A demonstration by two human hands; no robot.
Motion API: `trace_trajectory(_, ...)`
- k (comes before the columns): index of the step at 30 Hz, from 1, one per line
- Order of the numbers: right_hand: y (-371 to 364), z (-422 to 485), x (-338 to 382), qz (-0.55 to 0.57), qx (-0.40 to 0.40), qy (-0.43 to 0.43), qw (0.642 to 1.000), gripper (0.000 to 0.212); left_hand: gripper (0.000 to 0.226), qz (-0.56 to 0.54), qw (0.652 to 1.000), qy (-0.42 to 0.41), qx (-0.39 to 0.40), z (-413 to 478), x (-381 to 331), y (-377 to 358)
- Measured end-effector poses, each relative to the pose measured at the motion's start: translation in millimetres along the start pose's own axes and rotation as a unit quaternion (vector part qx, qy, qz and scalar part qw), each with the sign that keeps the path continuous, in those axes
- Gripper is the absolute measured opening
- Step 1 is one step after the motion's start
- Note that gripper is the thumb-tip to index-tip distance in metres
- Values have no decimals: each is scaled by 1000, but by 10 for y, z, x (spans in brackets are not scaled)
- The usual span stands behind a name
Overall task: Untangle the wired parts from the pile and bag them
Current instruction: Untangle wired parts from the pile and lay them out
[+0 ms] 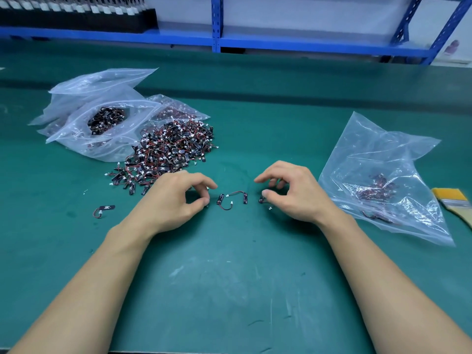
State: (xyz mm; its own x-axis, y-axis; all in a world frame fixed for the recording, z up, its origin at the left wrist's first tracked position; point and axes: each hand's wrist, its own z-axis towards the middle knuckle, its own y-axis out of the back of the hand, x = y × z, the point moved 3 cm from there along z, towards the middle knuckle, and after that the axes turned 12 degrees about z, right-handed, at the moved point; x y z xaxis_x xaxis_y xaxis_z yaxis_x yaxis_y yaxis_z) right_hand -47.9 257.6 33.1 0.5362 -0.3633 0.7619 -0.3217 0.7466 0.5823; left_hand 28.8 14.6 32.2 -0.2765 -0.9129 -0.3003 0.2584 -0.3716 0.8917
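Both of my hands hover low over the green bench (229,277), palms down. Two freed wired parts (221,200) lie on the mat between them, their red-and-black leads curling apart and not crossing. I take this as the separating step: I keep the pieces in the gap between my hands so each lead can be checked before it is bagged.

My left hand (178,198) has thumb and forefinger drawn nearly together at its 3 o'clock edge. A dark speck sits under the thumb tip, but I cannot tell whether anything is pinched. My right hand (293,192) is loosely curled with thumb and forefinger apart, gripping nothing I can see. Its thumb tip is just beside a third part (261,199).

The tangled pile (168,152) lies at 10 o'clock from my hands, touching the far side of the left one for short pulls. Beyond it lie filled supply bags (102,118). The receiving bag (383,180) lies at 3 o'clock, near my right wrist, with a few parts already inside. One stray part (104,209) sits at 9 o'clock, and a brush (449,200) lies beyond the bag.

Most of the pile remains.
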Motion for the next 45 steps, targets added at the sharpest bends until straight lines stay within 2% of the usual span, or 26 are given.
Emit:
trace_trajectory(2,27,4,-20,-6,-10,-7,1000,24,30,-24,999,21,-37,-40,37,24)
trace_trajectory(5,22,-4,-71,-21,-3,-23,999,24,31,-11,990,100,-96,-34,163,47)
trace_trajectory(9,4,7,-108,-26,-13,-28,999,18,35,73,978,179,-78,-18,323,11)
trace_trajectory(14,-11,11,-107,-35,-18,-20,999,16,36,119,972,201,-35,5,348,-40)
trace_trajectory(18,-16,17,-106,-38,-20,-18,999,14,34,125,972,192,-43,9,306,-43)
trace_trajectory(21,-14,22,-103,-39,-26,-17,999,13,34,141,965,207,-82,19,274,4)
trace_trajectory(23,-12,24,-101,-41,-29,-19,999,12,36,144,962,220,-76,22,269,17)
trace_trajectory(27,-14,18,-94,-42,-25,-21,999,10,37,138,969,203,-40,4,261,-12)
trace_trajectory(37,-24,9,-69,-43,-23,-21,999,8,32,70,986,140,-58,42,300,-99)
trace_trajectory(41,-36,10,-46,-38,-36,-14,999,10,31,34,986,120,-115,56,240,-55)
trace_trajectory(45,-86,13,68,0,-57,28,998,11,36,-67,984,49,-155,86,13,-8)
